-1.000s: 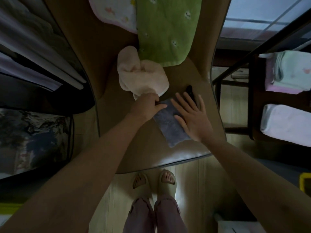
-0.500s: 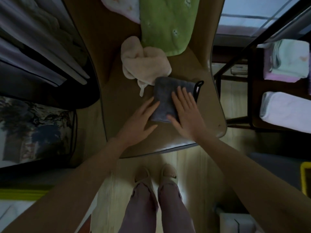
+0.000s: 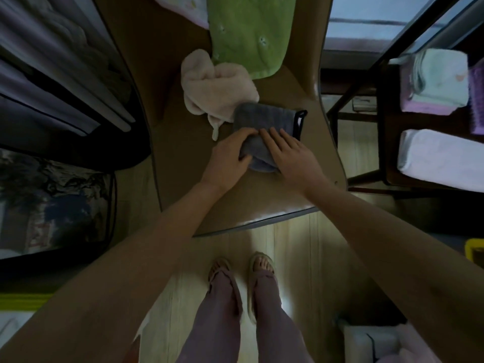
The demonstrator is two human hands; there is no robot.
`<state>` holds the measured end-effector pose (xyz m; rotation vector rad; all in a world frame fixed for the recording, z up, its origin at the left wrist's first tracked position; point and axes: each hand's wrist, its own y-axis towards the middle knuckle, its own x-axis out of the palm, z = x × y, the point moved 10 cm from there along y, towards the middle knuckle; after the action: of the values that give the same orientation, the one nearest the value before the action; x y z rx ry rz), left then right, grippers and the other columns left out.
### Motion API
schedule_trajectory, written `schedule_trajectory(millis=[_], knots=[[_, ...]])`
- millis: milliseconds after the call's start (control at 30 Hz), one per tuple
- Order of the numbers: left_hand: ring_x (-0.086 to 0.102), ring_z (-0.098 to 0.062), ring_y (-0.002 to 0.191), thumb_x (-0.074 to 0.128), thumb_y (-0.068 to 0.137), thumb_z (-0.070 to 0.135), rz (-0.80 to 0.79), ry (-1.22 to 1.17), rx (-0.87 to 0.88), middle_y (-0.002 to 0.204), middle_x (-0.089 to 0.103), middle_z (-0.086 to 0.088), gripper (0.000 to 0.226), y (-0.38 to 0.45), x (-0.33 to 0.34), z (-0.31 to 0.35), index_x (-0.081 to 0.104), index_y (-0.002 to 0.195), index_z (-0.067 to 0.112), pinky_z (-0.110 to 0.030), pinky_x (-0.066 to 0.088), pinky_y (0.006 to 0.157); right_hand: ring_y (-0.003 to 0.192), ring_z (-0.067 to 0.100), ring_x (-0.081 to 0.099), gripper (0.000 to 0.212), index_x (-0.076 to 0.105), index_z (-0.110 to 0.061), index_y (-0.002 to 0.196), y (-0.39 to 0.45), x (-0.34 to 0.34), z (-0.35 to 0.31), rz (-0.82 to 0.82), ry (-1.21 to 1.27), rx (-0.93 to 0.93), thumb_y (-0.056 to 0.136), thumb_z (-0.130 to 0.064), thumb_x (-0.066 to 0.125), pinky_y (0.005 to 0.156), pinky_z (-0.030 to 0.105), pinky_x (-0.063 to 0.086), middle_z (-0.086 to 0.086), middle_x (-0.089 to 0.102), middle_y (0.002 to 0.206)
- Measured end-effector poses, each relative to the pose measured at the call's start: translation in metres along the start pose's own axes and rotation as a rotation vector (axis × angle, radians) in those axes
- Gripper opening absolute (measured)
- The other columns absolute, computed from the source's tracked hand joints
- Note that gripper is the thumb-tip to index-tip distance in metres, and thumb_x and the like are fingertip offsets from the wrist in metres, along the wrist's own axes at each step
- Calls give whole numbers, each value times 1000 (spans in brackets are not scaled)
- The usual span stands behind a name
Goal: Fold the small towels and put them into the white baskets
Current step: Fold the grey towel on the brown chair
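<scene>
— While both hands sit on the grey towel (image 3: 264, 119), what is each doing?

— The left hand (image 3: 227, 158) grips the towel's near left edge, its fingers curled over the top and the thumb tucked against the rolled near fold. The right hand (image 3: 290, 153) lies flat on the cloth just beside it, fingers straight and pressing down, not curled round anything.

— And where does the towel lie?

— On the brown table (image 3: 262, 200), toward its right side, partly folded, with the near part bunched under the hands. A black loop (image 3: 301, 121) shows at its far right corner.

— What is around it?

— A crumpled cream towel (image 3: 214, 85) touches its far left corner; the grey one overlaps it a little. Beyond that a green towel (image 3: 248, 35) lies spread flat, and a pale pink towel (image 3: 180, 6) shows at the far edge of the view.

— Any baskets?

— On the right, apart from the table, a dark shelf (image 3: 385, 121) holds a white basket (image 3: 440, 158). Farther along the shelf is a stack of folded towels (image 3: 440, 79), mint over pink. Whether that stack sits in a basket I cannot tell.

— And nearest the camera?

— The person's feet in sandals (image 3: 259, 265) on a pale wood floor (image 3: 301, 252).
</scene>
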<state>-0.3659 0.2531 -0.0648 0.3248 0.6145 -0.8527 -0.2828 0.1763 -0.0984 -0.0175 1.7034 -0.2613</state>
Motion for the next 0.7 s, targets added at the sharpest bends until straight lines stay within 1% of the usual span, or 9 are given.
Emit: schedule_trajectory(millis=[67,133,200,333,400,533,600,633,700], knots=[[61,-18,104,61,80,4,21,-1,-28,114,65,-6,43,3,-5,3,57,122,11,-25,46,90,133,36,44,60,26,-5,149,1,-12,0,21,29,-13,97,-21,50,102,43,42,20,40,148],[59,-20,109,62,81,3,-20,13,-43,119,64,-8,46,3,-5,3,56,126,9,-21,42,94,127,33,50,64,28,-5,149,3,-22,2,2,44,-41,92,-20,55,91,41,48,19,43,146],[55,-23,119,60,82,0,-82,58,-15,129,60,-11,50,5,-6,3,53,132,6,-20,37,102,126,33,50,65,26,-5,149,6,-30,3,-35,14,-85,92,-20,54,86,42,49,18,39,148],[45,-30,131,54,88,-1,-323,209,153,145,45,-14,54,15,1,6,44,141,6,-40,34,112,131,35,44,61,18,-3,151,9,-34,1,-121,-78,-166,99,-18,46,91,44,48,21,29,153],[40,-31,135,50,91,0,-406,270,184,149,39,-14,56,18,5,-1,36,145,8,-44,32,113,135,34,39,60,13,-3,152,12,-33,2,-143,-102,-156,100,-16,41,96,42,46,22,22,156],[28,-29,140,45,96,4,-516,483,157,158,20,-10,64,17,21,-19,16,152,16,-40,27,116,142,34,27,61,7,-2,152,14,-25,2,-138,-122,-153,101,-12,38,109,40,34,23,13,158],[22,-30,141,42,97,3,-563,586,167,161,9,-4,67,-1,33,-23,9,153,15,-36,22,116,145,36,18,61,4,-1,152,4,-9,-5,-167,-159,-171,101,-11,36,117,40,21,25,9,158],[22,-29,142,42,97,5,-597,568,152,161,5,-1,68,-13,39,-24,7,153,16,-34,21,115,147,36,12,62,1,-2,152,-4,2,-10,-194,-168,-185,101,-12,36,119,41,14,24,5,158],[29,-24,139,43,98,16,-686,472,125,161,-4,7,71,-38,46,-25,1,154,20,-31,34,104,148,34,-1,69,-4,-8,152,-22,17,-15,-223,-112,-172,100,-13,40,120,38,0,19,-5,160]])
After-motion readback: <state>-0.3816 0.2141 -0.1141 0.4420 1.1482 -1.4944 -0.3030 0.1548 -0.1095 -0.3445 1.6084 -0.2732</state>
